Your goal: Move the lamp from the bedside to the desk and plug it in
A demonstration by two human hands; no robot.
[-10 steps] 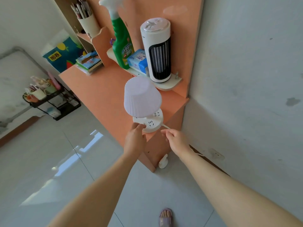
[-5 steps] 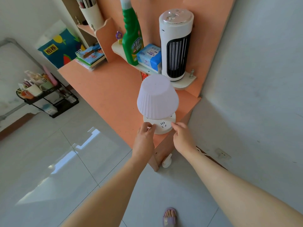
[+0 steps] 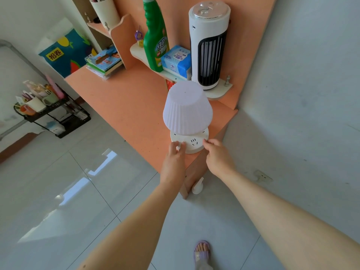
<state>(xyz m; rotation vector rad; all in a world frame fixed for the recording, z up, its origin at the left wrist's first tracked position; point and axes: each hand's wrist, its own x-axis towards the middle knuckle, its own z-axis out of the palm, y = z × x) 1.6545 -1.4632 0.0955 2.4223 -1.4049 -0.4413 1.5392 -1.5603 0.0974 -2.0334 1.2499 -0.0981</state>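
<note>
The lamp (image 3: 187, 108) has a white pleated shade and a round white base with socket holes (image 3: 192, 144). It stands upright on the near right corner of the orange desk (image 3: 124, 102), close to the edge. My left hand (image 3: 173, 162) grips the left front rim of the base. My right hand (image 3: 218, 158) holds the right rim with its fingertips. The lamp's cord is hidden. A wall socket (image 3: 263, 176) sits low on the grey wall to the right of the desk.
Behind the lamp a low shelf holds a white tower fan (image 3: 209, 45), a blue tissue pack (image 3: 176, 60) and a green spray bottle (image 3: 153, 39). Books (image 3: 105, 62) lie at the desk's back left. A black rack (image 3: 56, 112) stands on the floor at left. A small white object (image 3: 197, 187) lies by the desk leg.
The lamp has gone from held over the desk edge to standing on the desk corner. My right hand has moved from the cord behind the base onto the base's rim.
</note>
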